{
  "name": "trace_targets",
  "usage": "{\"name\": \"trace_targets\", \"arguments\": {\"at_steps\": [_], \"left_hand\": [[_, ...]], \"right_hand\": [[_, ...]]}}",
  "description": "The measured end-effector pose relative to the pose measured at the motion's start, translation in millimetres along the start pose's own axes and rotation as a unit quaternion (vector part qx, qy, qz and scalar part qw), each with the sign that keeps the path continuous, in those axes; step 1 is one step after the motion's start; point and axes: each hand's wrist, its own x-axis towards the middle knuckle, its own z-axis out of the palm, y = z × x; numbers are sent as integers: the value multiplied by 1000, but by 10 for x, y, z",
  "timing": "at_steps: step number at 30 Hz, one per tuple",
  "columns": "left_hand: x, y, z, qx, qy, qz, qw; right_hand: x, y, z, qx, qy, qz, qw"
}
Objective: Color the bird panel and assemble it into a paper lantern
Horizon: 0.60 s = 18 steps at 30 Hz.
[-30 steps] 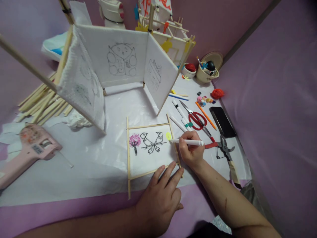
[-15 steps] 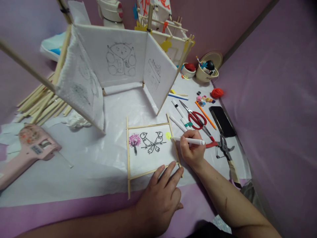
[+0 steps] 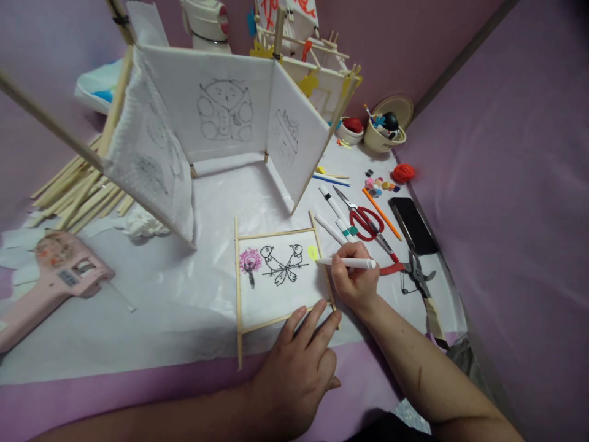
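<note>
White sheet [image 3: 184,325] covers the work surface, with a purple wall [image 3: 497,153] behind and to the side. Framed panel [image 3: 276,301] lies flat near the front edge of the sheet, in front of the standing screen; its stick frame borders white material bearing a pink-and-black tree, two birds outlined in black on a branch, and a yellow spot near the right side. Right hand [image 3: 355,277]: thumb and fingers pinch a white marker [image 3: 352,263], tip just below the yellow spot; contact with the material cannot be told. Left hand [image 3: 299,368]: fingers slightly spread, fingertips resting on the lower right part of the frame. Just beyond the right hand: capped markers [image 3: 328,229], red-handled scissors [image 3: 365,222], an orange stick [image 3: 381,215]. Farther right: pliers [image 3: 418,270] and a black phone [image 3: 413,226], with red yarn [image 3: 404,173] beyond. Behind the panel: folding screen [image 3: 225,110] of white drawn-on panels, upright. Left side: pink glue gun [image 3: 59,276] lying on the sheet, loose wooden sticks [image 3: 83,190] beyond it.
</note>
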Motion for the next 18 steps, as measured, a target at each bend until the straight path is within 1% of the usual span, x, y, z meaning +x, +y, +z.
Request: {"name": "trace_targets", "arguments": {"at_steps": [4,8,11,14,16,18], "left_hand": [[-1,2,9,-1,3,-3,1000],[0,-3,27,1,3,-4,1000],[3,-8,25,-1,5,-5,1000],[0,-8,15,-2,5,-2,1000],[-6,-8,13,-3,5,-2,1000],[-12,-12,17,-2,6,-2,1000]], "right_hand": [[-17,15,6,15,3,-7,1000],[-9,21,13,6,14,2,1000],[1,6,9,-8,4,4,1000],[-5,0,6,8,-4,3,1000],[-14,12,7,34,12,4,999],[-19,31,10,63,43,-4,997]]}}
